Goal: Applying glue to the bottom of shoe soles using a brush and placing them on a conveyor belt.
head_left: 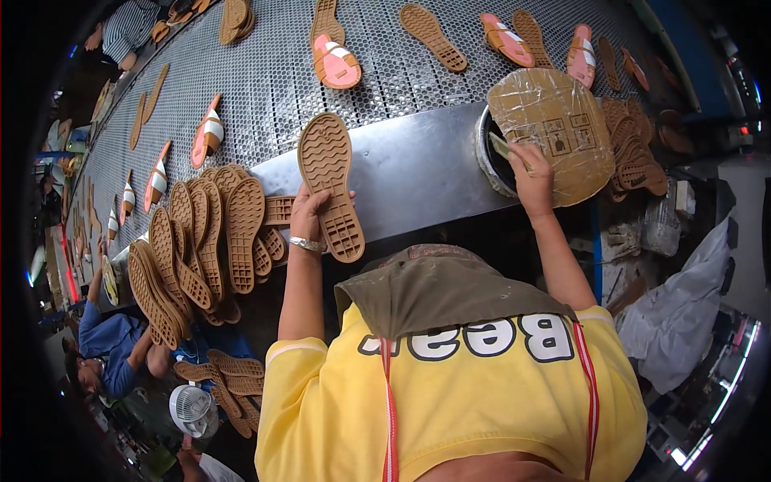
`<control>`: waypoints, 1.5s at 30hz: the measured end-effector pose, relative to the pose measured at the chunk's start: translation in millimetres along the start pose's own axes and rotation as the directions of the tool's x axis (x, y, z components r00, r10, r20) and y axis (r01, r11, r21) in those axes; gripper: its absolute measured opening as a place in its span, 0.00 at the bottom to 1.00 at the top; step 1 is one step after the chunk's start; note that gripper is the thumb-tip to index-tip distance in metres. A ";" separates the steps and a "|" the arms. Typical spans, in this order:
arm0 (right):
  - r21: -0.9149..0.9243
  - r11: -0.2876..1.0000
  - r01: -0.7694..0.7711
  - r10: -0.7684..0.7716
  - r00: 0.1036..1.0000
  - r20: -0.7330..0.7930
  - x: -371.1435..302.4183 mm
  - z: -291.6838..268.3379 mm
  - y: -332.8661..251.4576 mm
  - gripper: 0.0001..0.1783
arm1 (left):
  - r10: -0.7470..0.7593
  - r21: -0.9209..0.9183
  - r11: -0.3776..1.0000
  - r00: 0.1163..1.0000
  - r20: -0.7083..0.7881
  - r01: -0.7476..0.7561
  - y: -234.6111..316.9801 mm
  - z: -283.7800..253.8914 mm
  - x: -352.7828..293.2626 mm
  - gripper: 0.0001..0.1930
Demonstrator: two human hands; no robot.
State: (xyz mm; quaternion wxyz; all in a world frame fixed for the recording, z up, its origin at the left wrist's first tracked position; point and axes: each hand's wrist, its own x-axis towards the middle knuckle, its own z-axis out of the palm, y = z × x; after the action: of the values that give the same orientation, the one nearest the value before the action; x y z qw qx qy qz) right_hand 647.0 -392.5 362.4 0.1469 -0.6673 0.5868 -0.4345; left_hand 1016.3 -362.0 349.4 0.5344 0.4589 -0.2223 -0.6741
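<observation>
A brown shoe sole (328,161) is upright in my left hand (307,218), its grooved tread facing up toward me. My fingers are behind it and the thumb presses on its tread. On the right, my right hand (533,173) grips the flat, pale handle of what looks like a brush (499,145). The brush's other end is out of sight at the dark mouth of a round pot (483,153). A taped cardboard piece (574,173) covers most of that pot.
Stacked brown soles (245,229) lean on the left along a metal ledge (418,169). Beyond the ledge, a mesh conveyor (377,48) carries soles and pink-lined sandals (337,64). More soles (638,161) lie at right. A blue-clad person (116,349) and a white fan (193,410) are at lower left.
</observation>
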 end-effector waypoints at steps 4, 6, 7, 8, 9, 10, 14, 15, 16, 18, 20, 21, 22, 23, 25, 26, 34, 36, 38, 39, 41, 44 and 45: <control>0.239 0.923 -0.302 0.259 0.946 0.195 -2.1 -18.7 -7.8 0.09 | 0.009 -0.030 1.000 0.996 0.086 -0.006 6.7 19.8 -0.1 0.21; 0.206 0.941 -0.269 0.235 0.956 0.175 -2.0 -21.9 -6.7 0.09 | -0.024 -0.155 0.987 0.990 0.141 0.046 7.5 24.0 2.6 0.22; 0.173 0.957 -0.235 0.209 0.966 0.155 -2.2 -23.0 -6.6 0.09 | -0.049 -0.273 0.956 0.979 0.199 0.103 8.1 26.8 3.5 0.24; 0.171 0.957 -0.236 0.211 0.966 0.153 -3.5 -20.8 -6.2 0.09 | -0.083 -0.258 0.956 0.974 0.210 0.137 9.4 31.4 2.9 0.32; 0.066 0.984 -0.168 0.160 0.981 0.113 -5.1 -15.8 -5.3 0.09 | -0.084 -0.256 0.957 0.973 0.214 0.139 9.2 33.4 4.3 0.32; -0.042 0.994 -0.101 0.104 0.991 0.080 -6.7 -11.5 -4.9 0.09 | -0.104 -0.290 0.940 0.962 0.251 0.178 9.3 34.9 5.6 0.33; -0.053 0.993 -0.101 0.104 0.994 0.046 -10.8 -4.4 -6.7 0.10 | -0.148 -0.337 0.906 0.939 0.310 0.255 5.5 35.6 8.9 0.35; 0.070 0.964 -0.258 0.253 0.965 0.075 -10.6 -5.7 -5.4 0.10 | -0.148 -0.338 0.906 0.940 0.309 0.254 4.1 34.1 9.9 0.35; 0.185 0.894 -0.408 0.391 0.912 0.123 -10.4 -6.9 -4.4 0.10 | -0.152 -0.342 0.903 0.936 0.317 0.262 2.5 32.5 11.3 0.34; 0.259 0.844 -0.470 0.455 0.883 0.120 -10.7 -8.8 -4.4 0.10 | -0.155 -0.346 0.899 0.933 0.324 0.269 2.2 31.8 11.6 0.34; 0.330 0.785 -0.524 0.515 0.848 0.122 -13.3 -9.2 -1.5 0.10 | -0.166 -0.335 0.904 0.940 0.298 0.266 3.3 32.7 11.0 0.32; 0.225 0.850 -0.477 0.471 0.878 0.082 -16.2 -7.4 0.4 0.11 | -0.166 -0.335 0.904 0.940 0.297 0.265 3.2 31.8 11.3 0.32; 0.115 0.899 -0.423 0.421 0.906 0.047 -17.3 -6.1 1.2 0.11 | -0.159 -0.324 0.910 0.938 0.308 0.260 2.5 30.2 12.4 0.32; 0.115 0.899 -0.422 0.419 0.907 0.047 -16.5 -5.1 1.2 0.11 | -0.151 -0.312 0.915 0.936 0.319 0.254 1.5 28.5 13.7 0.32; 0.192 0.823 -0.535 0.529 0.844 0.082 -10.9 -1.3 -10.9 0.12 | -0.151 -0.302 0.919 0.933 0.328 0.255 -1.8 21.7 16.2 0.33; 0.193 0.824 -0.532 0.526 0.846 0.084 -9.1 -0.1 -10.4 0.12 | -0.152 -0.290 0.922 0.928 0.340 0.258 -3.7 18.6 17.3 0.34; 0.659 0.349 -0.666 0.679 0.665 0.312 4.6 -2.4 -10.5 0.13 | -0.187 -0.348 0.867 0.879 0.439 0.358 -17.4 12.8 23.7 0.36; 0.699 0.280 -0.658 0.640 0.670 0.375 3.3 -0.7 -17.5 0.13 | -0.194 -0.345 0.865 0.878 0.439 0.364 -12.9 20.5 21.0 0.34; 0.732 0.202 -0.651 0.595 0.675 0.437 6.2 2.2 -28.0 0.13 | -0.192 -0.349 0.858 0.865 0.464 0.377 -5.5 30.6 15.8 0.31; 0.727 0.189 -0.660 0.562 0.680 0.471 7.6 4.9 -34.3 0.13 | -0.187 -0.348 0.863 0.871 0.454 0.366 -5.0 31.0 14.4 0.31; 0.722 0.170 -0.671 0.517 0.684 0.514 12.5 10.9 -48.9 0.13 | -0.188 -0.301 0.884 0.862 0.470 0.357 -3.5 30.3 11.8 0.32; 0.721 0.160 -0.674 0.450 0.700 0.555 21.4 20.9 -70.3 0.13 | -0.166 -0.296 0.898 0.875 0.454 0.324 3.3 36.3 2.8 0.31; 0.727 0.178 -0.663 0.428 0.718 0.550 23.9 24.7 -75.1 0.13 | -0.159 -0.305 0.897 0.878 0.452 0.319 4.8 37.6 0.1 0.31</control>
State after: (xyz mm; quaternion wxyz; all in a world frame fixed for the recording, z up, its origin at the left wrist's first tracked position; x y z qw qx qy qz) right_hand 713.2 -401.9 410.8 0.6870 -0.2659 0.4382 -0.5151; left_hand 986.6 -370.9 371.2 0.4622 0.2199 -0.1402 -0.8475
